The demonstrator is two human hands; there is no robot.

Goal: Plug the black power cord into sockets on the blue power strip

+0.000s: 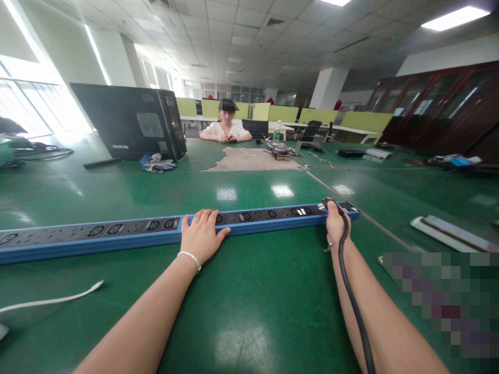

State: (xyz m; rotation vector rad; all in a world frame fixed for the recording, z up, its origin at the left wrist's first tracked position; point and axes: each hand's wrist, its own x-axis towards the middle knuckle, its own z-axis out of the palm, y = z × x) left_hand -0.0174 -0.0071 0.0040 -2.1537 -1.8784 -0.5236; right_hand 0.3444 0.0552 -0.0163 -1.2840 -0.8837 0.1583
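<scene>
A long blue power strip (pixel 265 221) with a black face of several sockets lies across the green table, running out of view at the left. My left hand (pixel 201 234) rests flat on its middle, fingers spread over the top. Near the strip's right end, my right hand (pixel 336 223) is closed around a black plug (pixel 329 201). The plug is at the socket face; whether it sits in a socket I cannot tell. Its black power cord (pixel 346 275) runs back along my right forearm.
A black computer case (pixel 132 122) stands at the back left, with gloves (pixel 158 163) beside it. A white cable (pixel 54 301) lies at the near left. Across the table sits a person (pixel 226 127). A bottle (pixel 277 131) and small parts stand near them. A white bar (pixel 448 234) lies right.
</scene>
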